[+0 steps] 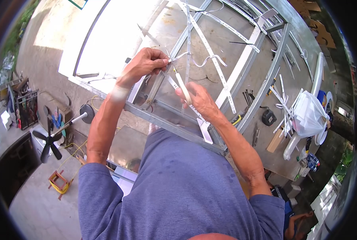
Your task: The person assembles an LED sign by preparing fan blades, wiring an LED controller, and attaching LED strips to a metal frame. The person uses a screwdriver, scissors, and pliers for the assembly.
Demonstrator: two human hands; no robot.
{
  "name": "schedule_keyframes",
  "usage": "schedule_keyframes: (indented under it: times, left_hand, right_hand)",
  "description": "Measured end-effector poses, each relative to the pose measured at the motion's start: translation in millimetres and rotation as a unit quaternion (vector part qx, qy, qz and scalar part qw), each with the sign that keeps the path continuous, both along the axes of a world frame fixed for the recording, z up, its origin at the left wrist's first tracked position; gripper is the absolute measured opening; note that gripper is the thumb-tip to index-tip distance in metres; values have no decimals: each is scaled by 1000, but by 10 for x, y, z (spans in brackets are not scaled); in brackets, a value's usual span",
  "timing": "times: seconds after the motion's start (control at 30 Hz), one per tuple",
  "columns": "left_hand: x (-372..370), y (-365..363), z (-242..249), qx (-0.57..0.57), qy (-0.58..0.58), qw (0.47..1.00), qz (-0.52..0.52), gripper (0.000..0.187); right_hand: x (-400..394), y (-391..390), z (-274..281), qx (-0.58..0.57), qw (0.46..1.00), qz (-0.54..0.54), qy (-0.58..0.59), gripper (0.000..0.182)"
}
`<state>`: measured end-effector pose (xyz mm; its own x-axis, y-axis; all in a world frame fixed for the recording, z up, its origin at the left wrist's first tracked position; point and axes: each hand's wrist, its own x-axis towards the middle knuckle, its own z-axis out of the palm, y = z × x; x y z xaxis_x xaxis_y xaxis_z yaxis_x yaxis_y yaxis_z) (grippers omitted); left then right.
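Observation:
My right hand (197,99) grips a pair of scissors (181,83) by their cream handles, with the blades pointing up toward my left hand. Between thumb and fingertips, my left hand (148,63) pinches the end of a thin white wire (181,56), right at the scissor blades. That wire runs across to a white LED strip (210,54) laid slantwise over a metal frame (162,122). Another LED strip (189,34) crosses the frame close to both hands. The frame's grey bars lie just in front of my body.
On the right of the worktable sit a black tape measure (269,116), a clear plastic bag (309,114) and loose strip offcuts (282,102). A bright white panel (106,40) lies beyond my left arm. A black fan (49,140) stands at the left, near a yellow cord reel (60,185).

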<state>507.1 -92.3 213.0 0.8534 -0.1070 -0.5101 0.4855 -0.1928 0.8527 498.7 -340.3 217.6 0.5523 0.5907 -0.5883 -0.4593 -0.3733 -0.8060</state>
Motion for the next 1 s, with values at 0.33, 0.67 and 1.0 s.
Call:
schedule_keyframes:
  times: [0.33,0.67,1.0]
  left_hand:
    - [-114,106,154,58,-71,995,41,26]
    - [-348,7,996,23,-298,944,140,14]
    - [-20,-686,1533,-9,-438,890,123,18]
  right_hand:
    - [92,-238,22,68,994,-79,-8,29]
    - [-111,-1005,562,128,948,-239,-167,25]
    - [-1198,-2513,-91,-431,690,-497,-302,16]
